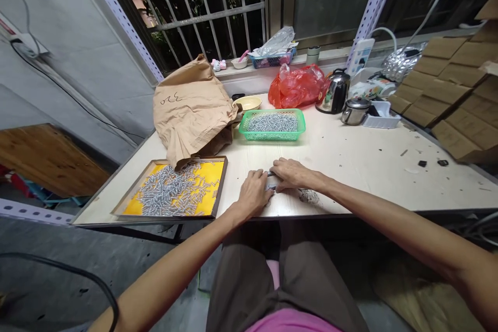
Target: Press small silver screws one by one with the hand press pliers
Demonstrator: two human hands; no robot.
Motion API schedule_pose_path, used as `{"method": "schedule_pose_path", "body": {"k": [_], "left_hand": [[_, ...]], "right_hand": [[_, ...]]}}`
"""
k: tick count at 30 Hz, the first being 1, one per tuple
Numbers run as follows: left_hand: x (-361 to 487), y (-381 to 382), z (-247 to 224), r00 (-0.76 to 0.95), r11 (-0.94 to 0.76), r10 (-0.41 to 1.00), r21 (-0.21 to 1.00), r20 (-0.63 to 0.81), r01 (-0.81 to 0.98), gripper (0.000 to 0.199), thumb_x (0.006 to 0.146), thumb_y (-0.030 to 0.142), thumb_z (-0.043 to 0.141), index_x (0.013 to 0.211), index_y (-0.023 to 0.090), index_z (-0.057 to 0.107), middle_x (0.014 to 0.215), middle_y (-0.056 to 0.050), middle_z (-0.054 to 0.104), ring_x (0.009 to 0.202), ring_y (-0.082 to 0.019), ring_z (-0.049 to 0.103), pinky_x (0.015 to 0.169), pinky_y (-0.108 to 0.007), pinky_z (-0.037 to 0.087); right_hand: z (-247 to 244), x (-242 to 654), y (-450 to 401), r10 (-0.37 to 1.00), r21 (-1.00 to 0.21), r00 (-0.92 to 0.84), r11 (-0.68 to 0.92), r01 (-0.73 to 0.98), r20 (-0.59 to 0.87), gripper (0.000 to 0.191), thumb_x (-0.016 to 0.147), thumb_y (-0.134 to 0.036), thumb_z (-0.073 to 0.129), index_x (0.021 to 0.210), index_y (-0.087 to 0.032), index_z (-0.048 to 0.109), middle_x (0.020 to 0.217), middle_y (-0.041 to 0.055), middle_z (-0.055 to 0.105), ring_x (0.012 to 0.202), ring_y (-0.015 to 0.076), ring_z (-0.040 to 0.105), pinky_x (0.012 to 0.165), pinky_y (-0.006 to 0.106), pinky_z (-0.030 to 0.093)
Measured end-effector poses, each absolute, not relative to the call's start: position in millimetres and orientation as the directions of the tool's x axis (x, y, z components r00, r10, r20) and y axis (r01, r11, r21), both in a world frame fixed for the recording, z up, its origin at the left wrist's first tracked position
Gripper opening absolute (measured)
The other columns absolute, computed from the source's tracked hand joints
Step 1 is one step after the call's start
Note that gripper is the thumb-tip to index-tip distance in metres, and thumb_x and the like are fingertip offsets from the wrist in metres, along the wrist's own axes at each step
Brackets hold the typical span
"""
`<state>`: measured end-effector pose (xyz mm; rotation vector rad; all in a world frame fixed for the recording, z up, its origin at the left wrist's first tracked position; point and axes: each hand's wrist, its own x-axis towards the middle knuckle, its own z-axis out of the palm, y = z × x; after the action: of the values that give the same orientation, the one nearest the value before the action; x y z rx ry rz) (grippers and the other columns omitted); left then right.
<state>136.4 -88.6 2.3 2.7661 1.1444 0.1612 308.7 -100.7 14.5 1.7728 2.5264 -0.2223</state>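
My left hand (253, 191) and my right hand (292, 173) rest close together near the table's front edge. Between them shows a small grey metal piece (271, 185) with dark parts; its exact kind is hidden by the fingers. Both hands are closed, fingers curled onto its two sides. To the left, a shallow tray with a yellow bottom (158, 167) bears a heap of small silvery metal springs or pins (165, 192). Behind my hands stands a green plastic basket (272, 136) filled with similar small metal parts (274, 123).
A large brown paper bag (190, 109) leans over the tray's back edge. Farther back are a yellow bowl (249, 102), a red plastic bag (295, 88), a kettle (335, 93) and a metal pot (355, 112). Stacked cardboard boxes (455, 88) stand at the right.
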Motion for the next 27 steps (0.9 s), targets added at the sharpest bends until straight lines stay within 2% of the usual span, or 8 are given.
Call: {"method": "schedule_pose_path", "body": {"k": [4, 9, 12, 19, 23, 27], "left_hand": [[150.6, -78.7, -0.6, 0.72, -0.711, 0.692, 0.129, -0.046, 0.691, 0.041, 0.078, 0.026, 0.054, 0.117, 0.014, 0.051, 0.112, -0.01, 0.058, 0.105, -0.025, 0.05, 0.088, -0.036, 0.044], [152.7, -73.4, 7.0, 0.751, -0.748, 0.652, 0.073, -0.105, 0.66, 0.053, 0.074, 0.038, 0.058, 0.12, 0.013, 0.049, 0.112, -0.013, 0.056, 0.104, -0.029, 0.049, 0.082, -0.04, 0.047], [151.8, -73.1, 7.4, 0.764, -0.762, 0.64, 0.061, -0.082, 0.645, 0.052, 0.076, 0.042, 0.056, 0.118, 0.012, 0.051, 0.112, -0.014, 0.055, 0.105, -0.03, 0.048, 0.081, -0.041, 0.047], [153.1, -83.0, 0.8, 0.698, -0.694, 0.716, 0.097, -0.008, 0.713, 0.028, 0.079, 0.037, 0.053, 0.095, 0.015, 0.061, 0.101, -0.01, 0.058, 0.099, -0.026, 0.052, 0.075, -0.038, 0.047], [153.8, -87.9, 0.7, 0.681, -0.676, 0.732, 0.131, 0.006, 0.725, 0.022, 0.082, 0.034, 0.05, 0.09, 0.017, 0.062, 0.099, -0.008, 0.06, 0.098, -0.025, 0.052, 0.072, -0.036, 0.045], [154.1, -89.8, 2.4, 0.684, -0.673, 0.729, 0.157, -0.019, 0.722, 0.02, 0.085, 0.03, 0.047, 0.087, 0.018, 0.062, 0.096, -0.007, 0.06, 0.096, -0.023, 0.052, 0.07, -0.035, 0.045]], "right_hand": [[12.4, 308.8, -98.6, 0.928, -0.099, -0.349, 0.338, 0.936, -0.128, 0.044, 0.07, -0.044, 0.069, 0.101, -0.015, 0.061, 0.098, 0.0093, 0.056, 0.094, 0.0244, 0.051, 0.069, 0.031, 0.042], [13.8, 309.7, -99.0, 0.93, -0.089, -0.315, 0.303, 0.949, -0.189, 0.058, 0.065, -0.048, 0.072, 0.109, -0.013, 0.059, 0.104, 0.0118, 0.055, 0.095, 0.0258, 0.052, 0.07, 0.031, 0.044], [16.6, 305.6, -100.0, 0.931, -0.027, -0.297, 0.299, 0.954, -0.212, 0.049, 0.068, -0.046, 0.07, 0.103, -0.012, 0.063, 0.104, 0.0134, 0.057, 0.097, 0.0274, 0.052, 0.072, 0.033, 0.044], [18.3, 299.3, -94.4, 0.922, 0.031, -0.289, 0.306, 0.951, -0.257, 0.036, 0.069, -0.038, 0.071, 0.096, -0.013, 0.066, 0.094, 0.0114, 0.064, 0.088, 0.0262, 0.059, 0.069, 0.031, 0.042], [14.7, 308.2, -96.6, 0.892, 0.005, -0.389, 0.401, 0.916, -0.231, 0.023, 0.078, -0.035, 0.064, 0.09, -0.015, 0.066, 0.089, 0.0088, 0.065, 0.083, 0.0228, 0.061, 0.064, 0.028, 0.039], [10.9, 314.9, -103.9, 0.883, -0.029, -0.419, 0.422, 0.906, -0.21, 0.017, 0.084, -0.032, 0.059, 0.089, -0.017, 0.064, 0.087, 0.0063, 0.064, 0.077, 0.0185, 0.061, 0.059, 0.025, 0.034]]}}
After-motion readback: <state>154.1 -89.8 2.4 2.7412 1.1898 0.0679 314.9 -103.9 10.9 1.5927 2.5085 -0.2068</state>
